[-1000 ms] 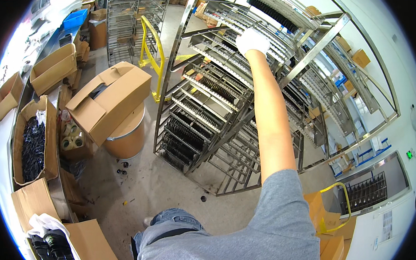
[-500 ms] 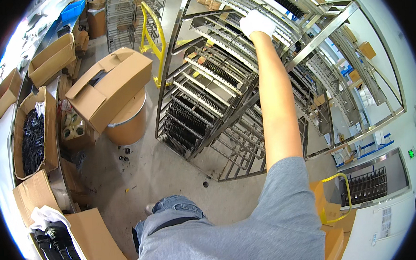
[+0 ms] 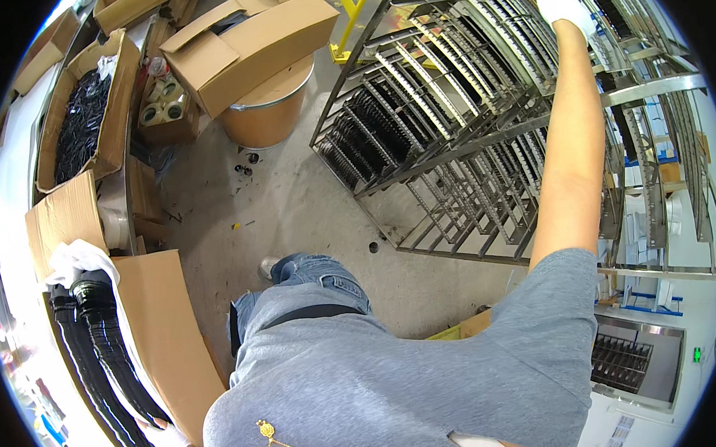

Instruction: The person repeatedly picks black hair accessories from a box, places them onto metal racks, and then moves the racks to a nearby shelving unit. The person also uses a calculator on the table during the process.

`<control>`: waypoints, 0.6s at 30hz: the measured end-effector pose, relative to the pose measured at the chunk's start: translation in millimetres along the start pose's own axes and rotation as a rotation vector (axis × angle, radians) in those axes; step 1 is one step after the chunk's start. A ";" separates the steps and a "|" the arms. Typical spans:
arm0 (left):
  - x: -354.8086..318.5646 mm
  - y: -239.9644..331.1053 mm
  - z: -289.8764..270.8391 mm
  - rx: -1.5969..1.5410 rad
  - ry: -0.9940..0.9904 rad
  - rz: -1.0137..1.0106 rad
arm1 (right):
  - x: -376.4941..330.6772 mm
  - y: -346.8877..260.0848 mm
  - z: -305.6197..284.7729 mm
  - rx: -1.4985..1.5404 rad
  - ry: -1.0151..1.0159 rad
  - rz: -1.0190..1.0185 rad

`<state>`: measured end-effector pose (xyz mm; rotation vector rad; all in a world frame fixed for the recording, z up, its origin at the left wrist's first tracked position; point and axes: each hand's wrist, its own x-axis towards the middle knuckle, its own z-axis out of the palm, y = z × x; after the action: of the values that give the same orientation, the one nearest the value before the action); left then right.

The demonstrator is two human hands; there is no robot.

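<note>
Right hand [image 3: 567, 6], white-gloved, now higher at 1 o'clock on the metal rack [image 3: 482, 128]; fingers seemingly clenched on a rail, hard to confirm. Left hand [image 3: 168, 437], 7 o'clock, touches black hoses [image 3: 97, 350]; grip unclear. Reach into the rack continues.

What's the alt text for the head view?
A person's white-gloved right hand reaches up to a tall metal wire rack with slotted shelves. The gloved left hand touches black ribbed tubes in an open cardboard box on the grey concrete floor.
</note>
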<state>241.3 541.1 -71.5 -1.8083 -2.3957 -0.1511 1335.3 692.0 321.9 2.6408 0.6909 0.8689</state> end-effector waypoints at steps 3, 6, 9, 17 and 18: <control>0.6 4.0 -0.1 0.054 0.031 -0.020 | -6.1 -3.9 -6.5 0.054 -0.054 0.050; -2.1 2.1 0.5 0.064 0.042 -0.032 | -10.0 -6.7 -9.7 0.043 -0.022 0.036; -2.9 1.2 0.6 0.061 0.045 -0.025 | -9.8 -7.5 -10.2 0.051 -0.053 0.061; -1.1 -3.4 1.5 0.053 0.022 -0.022 | -21.4 -12.6 -18.4 0.059 -0.048 0.055; -1.6 -7.2 3.4 0.060 0.027 -0.016 | -25.8 -15.4 -19.7 0.057 -0.058 0.052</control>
<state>234.7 538.2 -75.1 -1.7499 -2.3708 -0.1033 1299.5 693.8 318.8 2.7341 0.6451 0.7942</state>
